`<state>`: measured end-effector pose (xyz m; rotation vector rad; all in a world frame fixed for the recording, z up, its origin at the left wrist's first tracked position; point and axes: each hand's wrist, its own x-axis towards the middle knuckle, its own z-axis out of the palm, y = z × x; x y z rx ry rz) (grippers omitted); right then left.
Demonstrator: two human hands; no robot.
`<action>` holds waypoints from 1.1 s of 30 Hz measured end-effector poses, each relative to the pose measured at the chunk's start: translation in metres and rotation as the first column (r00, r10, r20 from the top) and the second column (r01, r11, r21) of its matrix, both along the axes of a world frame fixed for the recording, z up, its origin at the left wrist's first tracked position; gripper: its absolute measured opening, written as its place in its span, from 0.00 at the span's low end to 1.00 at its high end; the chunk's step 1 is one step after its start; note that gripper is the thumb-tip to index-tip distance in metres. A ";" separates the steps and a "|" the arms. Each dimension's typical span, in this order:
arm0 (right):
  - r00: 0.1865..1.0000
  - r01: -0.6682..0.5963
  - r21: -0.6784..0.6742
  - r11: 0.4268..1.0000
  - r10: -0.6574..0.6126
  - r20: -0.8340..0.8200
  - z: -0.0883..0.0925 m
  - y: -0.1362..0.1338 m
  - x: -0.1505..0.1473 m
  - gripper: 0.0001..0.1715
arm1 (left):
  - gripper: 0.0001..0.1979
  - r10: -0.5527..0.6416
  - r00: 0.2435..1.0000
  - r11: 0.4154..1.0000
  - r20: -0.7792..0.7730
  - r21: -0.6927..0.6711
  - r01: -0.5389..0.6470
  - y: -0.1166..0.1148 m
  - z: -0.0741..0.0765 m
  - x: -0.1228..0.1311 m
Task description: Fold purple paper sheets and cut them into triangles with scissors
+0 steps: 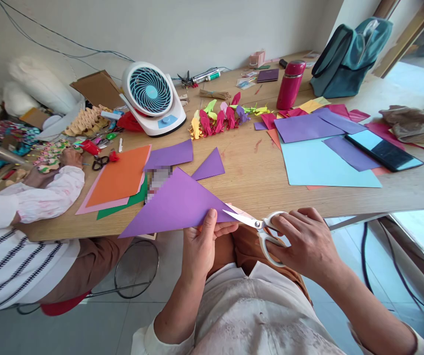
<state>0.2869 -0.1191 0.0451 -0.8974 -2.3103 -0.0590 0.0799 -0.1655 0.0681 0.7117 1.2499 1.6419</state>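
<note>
A purple paper triangle (178, 204) is held over the table's front edge by my left hand (204, 241), thumb on top and fingers beneath. My right hand (304, 241) grips white-handled scissors (258, 224) through their loops. The scissors' blades are parted at the right corner of the triangle. Behind it lie a smaller purple triangle (211, 165) and a purple piece (170, 154) on the table.
Orange, pink and green sheets (119, 175) lie left, near a co-worker's sleeve (54, 190). A fan (152, 96), folded paper pieces (221, 118) and a red bottle (290, 86) stand behind. Blue paper (323, 165), a phone (384, 149) and a teal bag (348, 61) are right.
</note>
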 end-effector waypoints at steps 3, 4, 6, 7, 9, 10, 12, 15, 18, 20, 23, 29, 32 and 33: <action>1.000 0.003 0.003 1.000 -0.003 0.001 -0.001 0.000 0.000 0.08 | 0.15 0.004 1.000 1.000 0.003 0.008 -0.004 0.000 0.001 0.001; 1.000 0.003 0.005 1.000 -0.003 0.003 -0.001 0.000 0.001 0.08 | 0.15 0.006 1.000 1.000 0.003 0.010 -0.006 0.000 0.001 0.001; 1.000 0.000 0.009 1.000 0.000 0.005 -0.001 0.000 0.001 0.08 | 0.16 0.011 1.000 1.000 0.004 0.007 -0.011 0.000 0.001 0.001; 1.000 -0.002 0.010 1.000 0.001 0.005 -0.001 0.000 0.001 0.08 | 0.16 0.013 1.000 1.000 0.006 0.004 -0.013 0.001 0.002 0.001; 1.000 -0.003 0.016 1.000 0.003 0.004 -0.001 0.001 0.001 0.09 | 0.17 0.010 1.000 1.000 0.011 -0.001 -0.010 0.001 0.002 0.002; 1.000 -0.004 0.019 1.000 0.004 0.004 -0.001 0.001 0.001 0.09 | 0.17 0.009 1.000 1.000 0.012 -0.003 -0.009 0.001 0.002 0.002; 1.000 -0.008 0.028 1.000 0.008 0.004 -0.001 0.001 0.002 0.10 | 0.17 0.003 1.000 1.000 0.011 -0.004 -0.003 0.000 0.002 0.002; 1.000 -0.008 0.044 0.999 0.008 0.001 -0.001 0.001 0.002 0.10 | 0.18 -0.002 1.000 1.000 -0.002 -0.010 0.002 -0.001 0.003 0.002; 1.000 0.001 0.045 0.999 0.000 -0.010 -0.001 0.001 0.002 0.09 | 0.18 0.001 1.000 1.000 -0.019 -0.016 -0.002 -0.001 0.004 0.002; 1.000 0.008 0.037 0.999 -0.007 -0.018 -0.001 0.001 0.002 0.08 | 0.18 0.000 1.000 1.000 -0.022 -0.015 -0.001 0.000 0.003 0.001; 1.000 0.011 0.009 1.000 -0.011 -0.022 0.000 0.000 0.001 0.06 | 0.17 -0.003 1.000 1.000 -0.010 -0.009 0.002 0.001 0.002 0.001; 1.000 0.028 -0.032 0.999 -0.028 -0.005 0.000 -0.001 0.000 0.05 | 0.15 0.003 1.000 1.000 0.006 0.009 -0.004 0.001 -0.001 0.001; 1.000 0.028 -0.030 0.999 -0.028 0.005 0.000 -0.001 -0.001 0.05 | 0.15 -0.003 1.000 1.000 -0.008 0.010 0.003 0.000 -0.001 0.002; 1.000 0.028 -0.028 0.999 -0.027 0.007 0.000 -0.001 -0.001 0.04 | 0.15 -0.005 1.000 1.000 -0.012 0.011 0.005 -0.001 -0.001 0.003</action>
